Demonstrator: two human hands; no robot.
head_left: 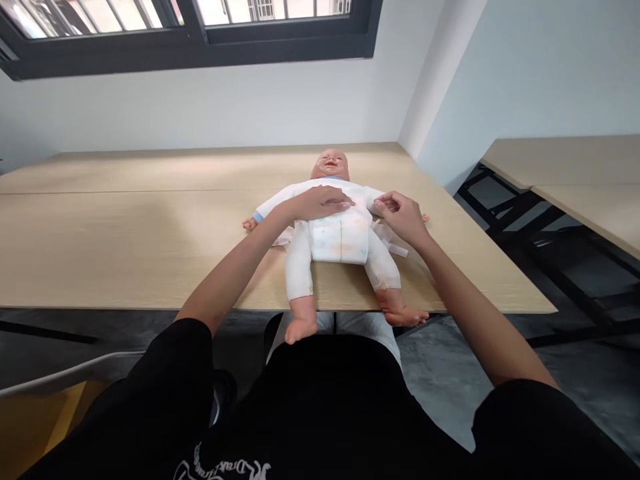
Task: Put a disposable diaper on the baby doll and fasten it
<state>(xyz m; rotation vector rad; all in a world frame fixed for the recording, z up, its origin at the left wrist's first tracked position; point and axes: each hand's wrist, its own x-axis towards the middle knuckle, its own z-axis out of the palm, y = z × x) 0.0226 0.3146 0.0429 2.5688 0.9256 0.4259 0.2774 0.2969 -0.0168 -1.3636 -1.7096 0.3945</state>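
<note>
A baby doll (333,165) in a white suit with blue trim lies on its back on the table, feet over the front edge. A diaper (341,235) covers its lower belly from between the legs, its side wings spread out at the hips. My left hand (325,202) lies across the doll's belly at the diaper's upper edge, fingers stretched out. Beside the doll's arm, my right hand (403,215) is curled with fingertips drawn together; whatever it may hold is hidden. Below it, a diaper tab (399,250) sticks out sideways.
The light wooden table (125,247) reaches far to the left and back to the wall. A second table (575,163) with black legs stands at the right. A dark-framed window (280,50) is above. A yellow and grey object (65,407) sits low at the left.
</note>
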